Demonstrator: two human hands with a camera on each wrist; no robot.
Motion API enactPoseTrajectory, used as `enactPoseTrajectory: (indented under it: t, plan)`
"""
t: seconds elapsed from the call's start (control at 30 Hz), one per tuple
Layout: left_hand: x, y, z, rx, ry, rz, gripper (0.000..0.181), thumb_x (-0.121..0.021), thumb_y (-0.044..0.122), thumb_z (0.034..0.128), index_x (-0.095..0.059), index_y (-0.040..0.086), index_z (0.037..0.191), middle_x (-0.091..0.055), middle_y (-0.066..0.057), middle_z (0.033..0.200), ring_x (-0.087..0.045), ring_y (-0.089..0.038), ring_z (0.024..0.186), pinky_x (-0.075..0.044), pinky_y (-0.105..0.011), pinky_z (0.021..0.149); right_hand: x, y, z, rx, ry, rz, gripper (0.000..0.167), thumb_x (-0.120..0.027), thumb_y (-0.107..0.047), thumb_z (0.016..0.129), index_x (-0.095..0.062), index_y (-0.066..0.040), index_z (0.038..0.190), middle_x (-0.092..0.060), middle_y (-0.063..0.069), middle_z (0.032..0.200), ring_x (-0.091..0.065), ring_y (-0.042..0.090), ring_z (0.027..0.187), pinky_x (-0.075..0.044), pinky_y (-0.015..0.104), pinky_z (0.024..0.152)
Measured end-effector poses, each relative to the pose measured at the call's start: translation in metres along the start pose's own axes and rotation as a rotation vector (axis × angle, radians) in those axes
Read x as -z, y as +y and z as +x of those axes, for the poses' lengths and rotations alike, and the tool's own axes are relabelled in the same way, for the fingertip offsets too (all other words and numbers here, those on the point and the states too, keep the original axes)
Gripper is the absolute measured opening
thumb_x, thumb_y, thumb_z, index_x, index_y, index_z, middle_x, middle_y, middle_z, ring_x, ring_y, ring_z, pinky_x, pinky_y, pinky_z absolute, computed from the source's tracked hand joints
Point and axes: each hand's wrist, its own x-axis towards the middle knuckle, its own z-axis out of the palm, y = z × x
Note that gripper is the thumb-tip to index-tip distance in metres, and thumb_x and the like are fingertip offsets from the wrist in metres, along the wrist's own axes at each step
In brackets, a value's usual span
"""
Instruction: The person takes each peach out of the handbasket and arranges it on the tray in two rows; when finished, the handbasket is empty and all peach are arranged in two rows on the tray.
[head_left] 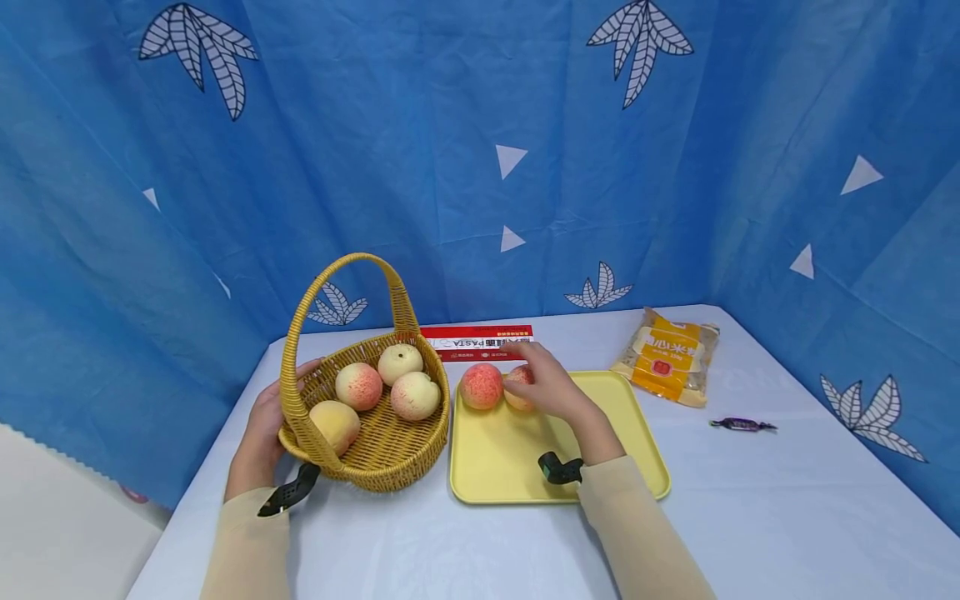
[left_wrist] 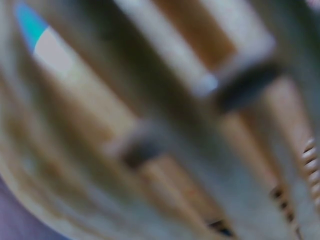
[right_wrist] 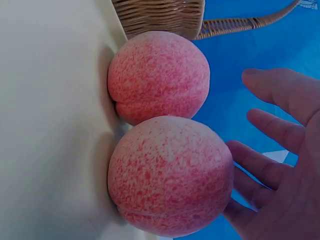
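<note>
At the left of the head view, my left hand [head_left: 264,423] holds the side of a wicker basket [head_left: 408,477]. Part of this hand is hidden behind the basket; only blurred wicker [left_wrist: 165,115] fills the left wrist view. Inside the basket lie several peaches, among them a yellow one [head_left: 335,423] and a pink-white one [head_left: 415,396]. Two more peaches sit side by side on a yellow tray [head_left: 495,475], a redder one [head_left: 482,386] and a paler one [head_left: 519,400]. Over the paler peach, my right hand [head_left: 551,385] has its fingers spread, close to its surface.
Behind the tray lies a red and white pasta packet [head_left: 476,343]. An orange and clear food bag [head_left: 670,357] is at the back right, with a purple wrapped candy [head_left: 742,425] in front of it. A blue curtain [head_left: 450,167] hangs behind the white table [head_left: 420,550].
</note>
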Motion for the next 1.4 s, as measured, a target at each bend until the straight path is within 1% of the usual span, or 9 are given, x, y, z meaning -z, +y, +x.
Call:
enactPoseTrajectory:
  t: [0.2, 0.33, 0.5, 0.6, 0.73, 0.9, 1.1, 1.23, 1.4]
  plan:
    - [-0.001, 0.001, -0.001, -0.036, 0.008, -0.012, 0.046, -0.036, 0.034, 0.1087, -0.039, 0.027, 0.155, -0.028, 0.007, 0.165, -0.016, -0.020, 0.155, -0.010, -0.046, 0.127, -0.003, -0.009, 0.000, 0.047, 0.036, -0.005, 0.055, -0.072, -0.019, 0.091, -0.051, -0.018, 0.142, -0.051, 0.009, 0.143, -0.058, 0.026, 0.107, -0.055, 0.042, 0.095]
    - [-0.001, 0.001, -0.001, -0.033, 0.007, -0.015, 0.047, -0.035, 0.033, 0.1090, -0.038, 0.027, 0.155, -0.027, 0.004, 0.166, -0.015, -0.022, 0.155, -0.009, -0.049, 0.127, -0.010, -0.019, 0.001, 0.091, 0.050, -0.012, 0.051, -0.071, -0.018, 0.093, -0.053, -0.018, 0.140, -0.052, 0.008, 0.142, -0.060, 0.027, 0.097, -0.055, 0.040, 0.091]
    - [-0.001, 0.000, -0.001, -0.039, 0.000, -0.016, 0.046, -0.036, 0.032, 0.1089, -0.039, 0.026, 0.155, -0.029, 0.007, 0.164, -0.018, -0.020, 0.154, -0.011, -0.046, 0.126, -0.024, -0.034, -0.001, 0.130, 0.046, -0.049, 0.050, -0.071, -0.021, 0.093, -0.053, -0.019, 0.139, -0.051, 0.004, 0.143, -0.055, 0.025, 0.122, -0.052, 0.045, 0.102]
    - [0.000, 0.000, 0.000, -0.023, -0.004, -0.005, 0.046, -0.036, 0.031, 0.1085, -0.040, 0.028, 0.154, -0.031, 0.007, 0.164, -0.023, -0.019, 0.152, -0.020, -0.040, 0.124, -0.034, -0.040, -0.001, 0.161, 0.036, -0.060, 0.049, -0.070, -0.025, 0.093, -0.053, -0.022, 0.139, -0.049, 0.000, 0.146, -0.044, 0.021, 0.140, -0.044, 0.046, 0.111]
    - [-0.001, 0.000, 0.000, 0.006, 0.002, 0.012, 0.046, -0.036, 0.032, 0.1082, -0.040, 0.033, 0.154, -0.031, 0.005, 0.163, -0.027, -0.019, 0.149, -0.028, -0.034, 0.117, -0.046, -0.046, -0.002, 0.229, 0.014, -0.042, 0.048, -0.069, -0.026, 0.094, -0.053, -0.022, 0.139, -0.048, -0.001, 0.146, -0.044, 0.019, 0.140, -0.042, 0.046, 0.114]
    - [-0.001, 0.000, 0.001, -0.005, 0.011, 0.010, 0.046, -0.035, 0.033, 0.1086, -0.039, 0.030, 0.154, -0.028, 0.005, 0.165, -0.021, -0.020, 0.152, -0.019, -0.042, 0.124, -0.058, -0.053, -0.003, 0.287, -0.020, -0.063, 0.047, -0.069, -0.027, 0.095, -0.055, -0.017, 0.138, -0.050, 0.001, 0.145, -0.046, 0.022, 0.137, -0.043, 0.046, 0.112]
    - [-0.001, 0.000, -0.001, -0.016, 0.008, 0.021, 0.046, -0.034, 0.033, 0.1089, -0.038, 0.030, 0.155, -0.028, 0.003, 0.165, -0.023, -0.020, 0.151, -0.020, -0.041, 0.124, -0.072, -0.059, -0.005, 0.297, -0.085, -0.147, 0.047, -0.066, -0.033, 0.096, -0.053, -0.022, 0.140, -0.048, -0.001, 0.150, -0.042, 0.021, 0.142, -0.042, 0.044, 0.114]
    - [-0.002, 0.000, -0.002, -0.018, 0.005, 0.016, 0.047, -0.037, 0.036, 0.1084, -0.038, 0.030, 0.155, -0.029, 0.003, 0.163, -0.026, -0.017, 0.148, -0.025, -0.036, 0.119, -0.078, -0.060, -0.004, 0.298, -0.114, -0.181, 0.046, -0.062, -0.029, 0.098, -0.051, -0.023, 0.143, -0.046, 0.000, 0.153, -0.039, 0.021, 0.145, -0.038, 0.044, 0.117]
    - [-0.003, 0.000, -0.003, -0.024, 0.015, 0.014, 0.047, -0.036, 0.038, 0.1083, -0.038, 0.029, 0.155, -0.030, 0.003, 0.163, -0.026, -0.017, 0.148, -0.023, -0.038, 0.120, -0.082, -0.060, -0.003, 0.283, -0.160, -0.221, 0.047, -0.053, -0.026, 0.099, -0.050, -0.027, 0.145, -0.041, -0.003, 0.156, -0.033, 0.020, 0.148, -0.035, 0.045, 0.119]
